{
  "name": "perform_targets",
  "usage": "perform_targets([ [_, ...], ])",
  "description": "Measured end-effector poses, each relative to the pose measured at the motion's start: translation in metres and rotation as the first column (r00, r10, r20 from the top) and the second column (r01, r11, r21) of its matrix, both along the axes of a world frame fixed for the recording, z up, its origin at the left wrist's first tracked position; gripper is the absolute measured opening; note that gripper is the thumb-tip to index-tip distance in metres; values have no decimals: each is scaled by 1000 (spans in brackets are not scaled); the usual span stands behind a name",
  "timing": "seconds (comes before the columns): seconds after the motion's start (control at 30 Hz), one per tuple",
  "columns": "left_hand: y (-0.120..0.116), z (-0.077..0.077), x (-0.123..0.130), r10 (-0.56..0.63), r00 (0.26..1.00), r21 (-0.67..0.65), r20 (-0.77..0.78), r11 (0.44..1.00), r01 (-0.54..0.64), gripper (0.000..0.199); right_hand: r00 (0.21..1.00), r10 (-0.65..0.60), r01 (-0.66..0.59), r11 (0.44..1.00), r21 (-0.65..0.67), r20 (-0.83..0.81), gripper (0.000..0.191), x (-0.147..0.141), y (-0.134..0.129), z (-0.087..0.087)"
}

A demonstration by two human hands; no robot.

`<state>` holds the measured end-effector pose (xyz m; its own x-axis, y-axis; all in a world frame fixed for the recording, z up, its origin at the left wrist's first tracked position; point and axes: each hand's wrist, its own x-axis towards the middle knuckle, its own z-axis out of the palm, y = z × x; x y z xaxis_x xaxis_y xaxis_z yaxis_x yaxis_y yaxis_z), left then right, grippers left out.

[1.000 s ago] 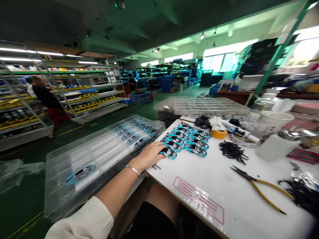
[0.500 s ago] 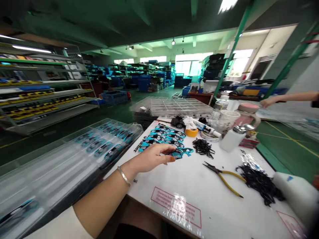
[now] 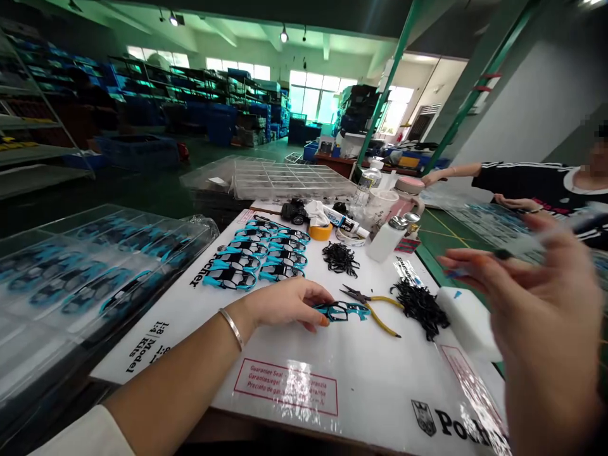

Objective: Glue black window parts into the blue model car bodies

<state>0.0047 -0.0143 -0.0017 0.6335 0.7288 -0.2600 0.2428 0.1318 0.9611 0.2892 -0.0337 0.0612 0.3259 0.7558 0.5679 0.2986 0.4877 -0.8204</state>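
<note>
My left hand (image 3: 289, 304) is closed on one end of a blue-and-black model car body part (image 3: 342, 311), held low over the white table sheet. Just right of that part lie yellow-handled pliers (image 3: 373, 301) with their jaws apart. My right hand (image 3: 541, 304) is raised close to the camera at the right, smeared by motion. Its fingers are pinched around something pale and thin, too blurred to name. Rows of similar car body parts (image 3: 232, 275) lie beyond my left hand.
Black parts lie in a small pile (image 3: 341, 258) and a larger pile (image 3: 422, 307). Behind are a yellow tape roll (image 3: 320, 232), a glue tube (image 3: 342, 220) and a white bottle (image 3: 387, 239). A compartment tray (image 3: 95, 285) stands left. At right, a co-worker's arm (image 3: 456, 172) reaches out.
My view has turned rightward. My left hand has brought the car body part nearer, beside the pliers. My right hand has come into view, pinching something. More of the co-worker shows.
</note>
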Motion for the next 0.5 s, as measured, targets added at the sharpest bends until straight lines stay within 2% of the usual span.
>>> perform_targets([
  [0.07, -1, -2, -1, 31, 999, 13, -9, 999, -31, 43, 961, 270, -268, 963, -38, 63, 37, -41, 3, 1],
  [0.13, 0, -2, 0, 60, 997, 66, -44, 996, -57, 36, 923, 360, -365, 931, 18, 133, 11, -74, 4, -6],
  [0.17, 1, -2, 1, 68, 996, 93, -57, 994, -63, 35, 904, 406, -417, 907, 65, 135, 5, -87, 3, -12],
  [0.23, 3, -3, 2, 67, 995, 120, -67, 991, -59, 34, 872, 476, -488, 864, 122, 118, 10, -104, -2, -21],
  [0.3, 4, -4, 3, 60, 995, 121, -79, 991, -51, 35, 831, 557, -549, 821, 156, -2, 12, -110, -10, -26],
  [0.37, 4, -4, 4, 65, 992, 128, -110, 990, -51, 37, 766, 624, -604, 780, 160, -151, 4, -107, -17, -27],
  [0.43, 3, -3, 5, 88, 986, 144, -142, 987, -67, 39, 694, 685, -675, 726, 131, -221, 34, -100, -20, -26],
  [0.5, 1, -2, 6, 106, 981, 152, -161, 985, -82, 39, 614, 758, -758, 644, 103, -219, 61, -93, -20, -24],
])
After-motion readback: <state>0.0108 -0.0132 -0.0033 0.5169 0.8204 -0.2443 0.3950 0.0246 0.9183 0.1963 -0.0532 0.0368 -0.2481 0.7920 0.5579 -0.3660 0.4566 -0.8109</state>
